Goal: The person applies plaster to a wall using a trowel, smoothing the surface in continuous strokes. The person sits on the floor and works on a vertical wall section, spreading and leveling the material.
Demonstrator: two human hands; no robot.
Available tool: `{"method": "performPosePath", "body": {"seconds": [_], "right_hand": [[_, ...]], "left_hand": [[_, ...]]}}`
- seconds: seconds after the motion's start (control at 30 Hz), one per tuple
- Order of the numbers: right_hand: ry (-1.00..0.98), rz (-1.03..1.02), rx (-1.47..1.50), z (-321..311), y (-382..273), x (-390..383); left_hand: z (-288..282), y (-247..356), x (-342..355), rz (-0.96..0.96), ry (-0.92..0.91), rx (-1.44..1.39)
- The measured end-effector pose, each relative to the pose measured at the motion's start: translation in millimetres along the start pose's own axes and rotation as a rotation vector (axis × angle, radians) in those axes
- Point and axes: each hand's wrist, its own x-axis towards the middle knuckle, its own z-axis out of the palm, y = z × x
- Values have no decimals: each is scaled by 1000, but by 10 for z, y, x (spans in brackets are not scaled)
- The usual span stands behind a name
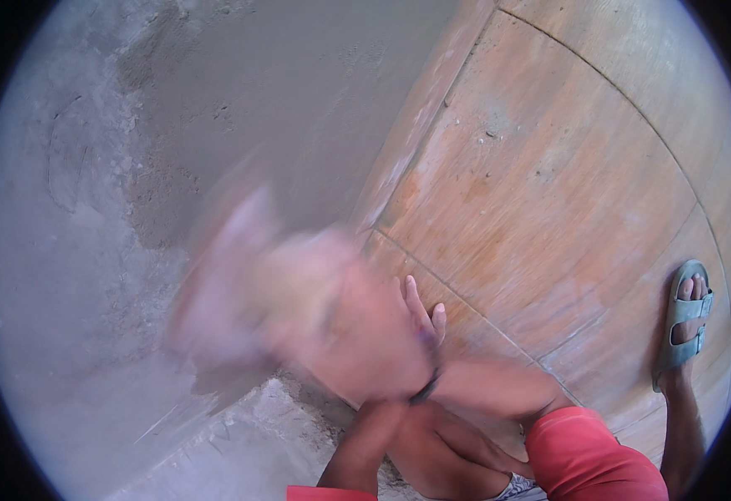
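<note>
Right hand (332, 313): our fingers grip a blurred flat tool (225, 288) over grey plaster (315, 108).
Left hand (421, 313): we stretch fingers open by orange-brown tiles (541, 200), contact unclear.

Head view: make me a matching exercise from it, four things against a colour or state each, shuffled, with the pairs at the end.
1. Left hand
2. Right hand
3. Sandal
4. Right sleeve

A. Red
B. Heavily blurred
C. Grey-green, with straps
D. Partly hidden behind the other hand

Pairs: 1-D, 2-B, 3-C, 4-A
</note>
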Motion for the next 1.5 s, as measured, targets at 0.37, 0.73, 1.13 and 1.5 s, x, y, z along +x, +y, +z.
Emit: {"method": "performPosePath", "body": {"seconds": [0.37, 0.73, 1.13, 1.5], "right_hand": [[251, -52, 16, -118, -3, 862], [273, -72, -41, -1204, 338, 1026], [76, -332, -283, -365, 661, 628], [-328, 449, 327, -786, 361, -440]], "left_hand": [[284, -388, -136, 112, 210, -27], [345, -267, -105, 66, 211, -71], [262, -201, -98, 67, 155, -30], [447, -445, -256, 5, 53, -225]]}}
